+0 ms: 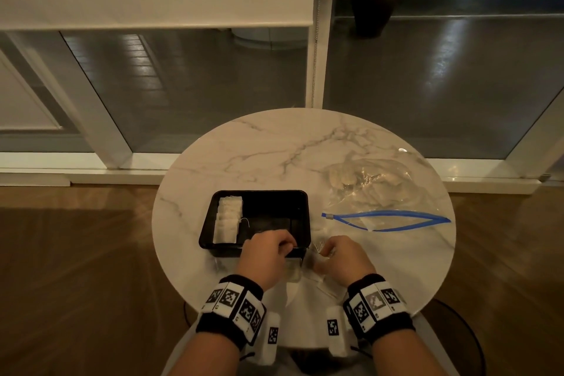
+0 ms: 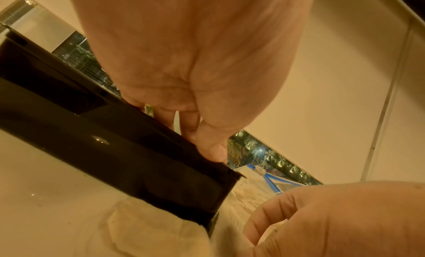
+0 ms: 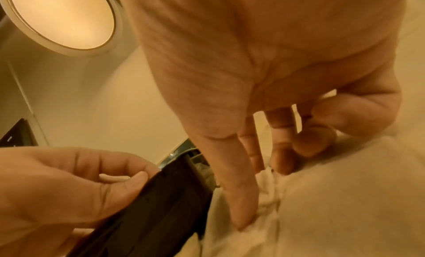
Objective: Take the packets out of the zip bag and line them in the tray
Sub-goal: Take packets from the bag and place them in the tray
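Marble surface (image 1: pixel 274 146), round, stands before dark glass doors. Head view: the tray (image 1: pixel 300 207) lies at centre with a row of packets (image 1: pixel 227 218) lined along its left side, long axis running front to back. The bag (image 1: pixel 378 189), mouth open toward the person, lies right of the tray with packets inside. Left hand (image 1: pixel 265 253) sits over the tray's near rim; right hand (image 1: pixel 345 256) rests just right of it, on loose packets. The free tray space lies directly ahead of the left hand, so that hand is judged nearer for the next placement.

Left wrist view: left grip narrow, fingers (image 2: pixel 184 123) curled over the rim and pinching something thin and pale, likely a packet or its string.

Right wrist view: right fingers (image 3: pixel 239 197) extended, pressing a packet (image 3: pixel 271 192) flat on the surface beside the tray's corner.
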Tool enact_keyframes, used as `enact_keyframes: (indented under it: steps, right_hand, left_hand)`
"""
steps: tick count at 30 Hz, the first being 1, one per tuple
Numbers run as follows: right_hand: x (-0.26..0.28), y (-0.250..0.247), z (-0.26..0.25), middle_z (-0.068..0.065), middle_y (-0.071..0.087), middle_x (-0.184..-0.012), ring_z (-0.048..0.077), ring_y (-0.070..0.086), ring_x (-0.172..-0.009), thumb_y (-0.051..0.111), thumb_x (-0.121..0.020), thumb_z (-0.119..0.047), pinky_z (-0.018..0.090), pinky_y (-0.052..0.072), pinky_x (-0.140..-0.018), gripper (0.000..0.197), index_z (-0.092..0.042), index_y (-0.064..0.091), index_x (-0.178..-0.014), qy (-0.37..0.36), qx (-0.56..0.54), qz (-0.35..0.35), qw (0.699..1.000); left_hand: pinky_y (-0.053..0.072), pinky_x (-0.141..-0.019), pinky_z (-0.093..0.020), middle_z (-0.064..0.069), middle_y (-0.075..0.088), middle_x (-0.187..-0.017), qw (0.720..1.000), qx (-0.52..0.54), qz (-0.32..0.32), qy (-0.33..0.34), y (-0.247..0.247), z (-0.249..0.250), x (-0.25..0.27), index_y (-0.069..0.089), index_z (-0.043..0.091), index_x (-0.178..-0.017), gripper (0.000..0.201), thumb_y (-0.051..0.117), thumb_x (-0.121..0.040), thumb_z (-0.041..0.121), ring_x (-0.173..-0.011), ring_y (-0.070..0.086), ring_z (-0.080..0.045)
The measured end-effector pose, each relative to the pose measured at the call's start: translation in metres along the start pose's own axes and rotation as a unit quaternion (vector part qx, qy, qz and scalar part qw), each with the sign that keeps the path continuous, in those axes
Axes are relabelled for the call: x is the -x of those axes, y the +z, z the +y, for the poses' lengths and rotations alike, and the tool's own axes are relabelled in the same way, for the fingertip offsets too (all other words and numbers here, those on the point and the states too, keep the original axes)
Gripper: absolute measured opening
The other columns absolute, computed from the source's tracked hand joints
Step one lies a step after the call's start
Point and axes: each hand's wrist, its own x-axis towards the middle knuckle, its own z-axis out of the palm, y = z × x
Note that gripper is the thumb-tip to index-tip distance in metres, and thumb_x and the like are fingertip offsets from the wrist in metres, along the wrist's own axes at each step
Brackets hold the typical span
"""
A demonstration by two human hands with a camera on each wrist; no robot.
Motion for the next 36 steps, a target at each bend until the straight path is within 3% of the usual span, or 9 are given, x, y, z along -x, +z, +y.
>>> enact_keyframes:
  steps: [4,9,12,15,18,21,29,36]
  right_hand:
    - [-0.002,-0.002,0.000,-0.006,0.064,-0.084,0.009,0.061,-0.079,0.076,-0.079,-0.033,0.024,0.048,-0.066,0.016,-0.024,0.062,-0.078,0.004,-0.019,-0.006,1.000]
    - [0.002,-0.026,-0.005,-0.004,0.065,-0.078,0.008,0.060,-0.072,0.082,-0.079,-0.017,0.017,0.040,-0.059,0.021,-0.021,0.063,-0.074,-0.003,-0.056,-0.011,0.998]
    - [0.008,-0.044,-0.011,-0.002,0.067,-0.078,0.010,0.063,-0.072,0.085,-0.077,-0.017,0.022,0.044,-0.065,0.021,-0.021,0.064,-0.076,-0.008,-0.103,-0.005,0.995]
    - [0.015,-0.058,-0.016,0.001,0.070,-0.076,0.013,0.065,-0.070,0.086,-0.076,-0.022,0.024,0.045,-0.064,0.019,-0.021,0.067,-0.080,-0.023,-0.148,0.008,0.989]
    - [0.020,-0.067,-0.022,0.006,0.074,-0.075,0.012,0.067,-0.065,0.084,-0.079,-0.023,0.022,0.045,-0.055,0.016,-0.018,0.070,-0.086,-0.051,-0.207,0.019,0.977]
    - [0.024,-0.067,-0.030,0.007,0.074,-0.071,0.009,0.063,-0.057,0.080,-0.083,-0.018,0.022,0.045,-0.052,0.010,-0.014,0.071,-0.085,-0.079,-0.247,0.023,0.965]
    - [0.025,-0.064,-0.036,0.000,0.071,-0.066,0.008,0.060,-0.056,0.075,-0.087,-0.014,0.021,0.045,-0.050,0.004,-0.011,0.072,-0.087,-0.099,-0.302,0.012,0.948]
    - [0.024,-0.063,-0.034,0.009,0.074,-0.079,0.009,0.061,-0.062,0.076,-0.087,-0.017,0.024,0.048,-0.057,0.002,-0.016,0.075,-0.088,-0.109,-0.301,-0.005,0.947]
  left_hand:
    - [0.048,-0.101,-0.044,0.018,0.063,-0.091,1.000,0.002,0.002,-0.001,0.000,0.000,0.001,0.070,0.034,-0.105,0.018,0.056,-0.101,0.024,-0.102,0.062,-0.010]
    - [0.051,-0.100,-0.040,0.013,0.068,-0.103,1.000,0.012,0.000,-0.001,-0.003,0.002,0.003,0.070,0.032,-0.110,0.017,0.057,-0.101,0.026,-0.103,0.063,-0.009]
    - [0.054,-0.094,-0.029,0.012,0.068,-0.106,0.998,0.049,0.027,0.009,-0.006,0.005,0.005,0.070,0.028,-0.116,0.020,0.056,-0.102,0.029,-0.099,0.062,-0.003]
    - [0.054,-0.091,-0.024,0.014,0.067,-0.104,0.992,0.101,0.062,0.030,-0.011,0.009,0.006,0.070,0.027,-0.115,0.019,0.057,-0.101,0.030,-0.097,0.062,0.001]
    - [0.055,-0.088,-0.024,0.014,0.070,-0.098,0.979,0.173,0.089,0.057,-0.017,0.015,0.006,0.073,0.028,-0.108,0.016,0.060,-0.099,0.031,-0.094,0.064,0.003]
    - [0.057,-0.089,-0.026,0.015,0.073,-0.098,0.966,0.239,0.070,0.073,-0.021,0.022,0.006,0.074,0.029,-0.108,0.015,0.063,-0.098,0.030,-0.095,0.067,0.002]
    - [0.057,-0.094,-0.032,0.009,0.073,-0.106,0.958,0.280,0.034,0.049,-0.018,0.020,0.006,0.067,0.026,-0.125,0.030,0.069,-0.095,0.025,-0.100,0.068,-0.002]
    - [0.059,-0.090,-0.035,0.002,0.076,-0.097,0.946,0.319,0.019,0.053,-0.018,0.021,0.005,0.072,0.019,-0.103,0.010,0.069,-0.095,0.016,-0.093,0.072,-0.011]
